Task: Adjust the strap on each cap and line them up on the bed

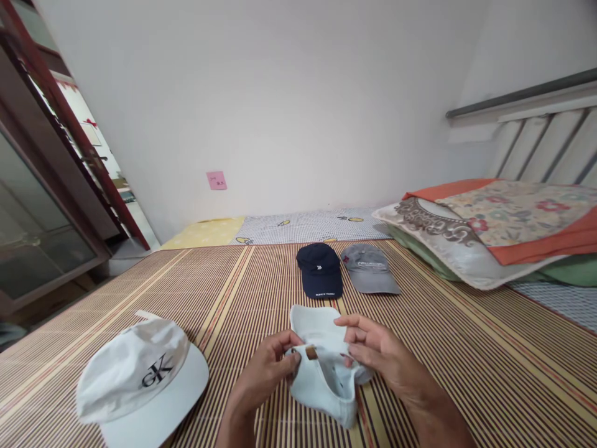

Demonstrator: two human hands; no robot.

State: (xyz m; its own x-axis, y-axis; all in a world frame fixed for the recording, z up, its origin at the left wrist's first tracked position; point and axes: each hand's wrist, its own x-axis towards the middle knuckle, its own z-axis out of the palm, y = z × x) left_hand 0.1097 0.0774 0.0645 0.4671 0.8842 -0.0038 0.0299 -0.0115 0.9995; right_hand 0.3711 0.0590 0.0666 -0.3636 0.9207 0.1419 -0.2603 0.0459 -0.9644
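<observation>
A pale blue-white baseball cap [321, 398] lies turned over on the striped bamboo mat, its inside partly showing and its brim [314, 320] facing away from me. My left hand [275, 358] pinches the cap's left edge between thumb and fingers, beside a small brown tab [311, 353]. At the right edge, my right hand [373, 348] has thumb and fingers on the cap, with the index finger stretched over the brim side. The exact contact of the right fingertips is partly hidden.
To the left sits a white cap [140, 373] with black letters. Farther back, a navy cap [319, 270] and a grey cap [370, 267] rest side by side on the mat [224, 348]. Pillows [466, 249] are stacked at right, near a radiator [545, 143]. A pink note [216, 180] is on the wall.
</observation>
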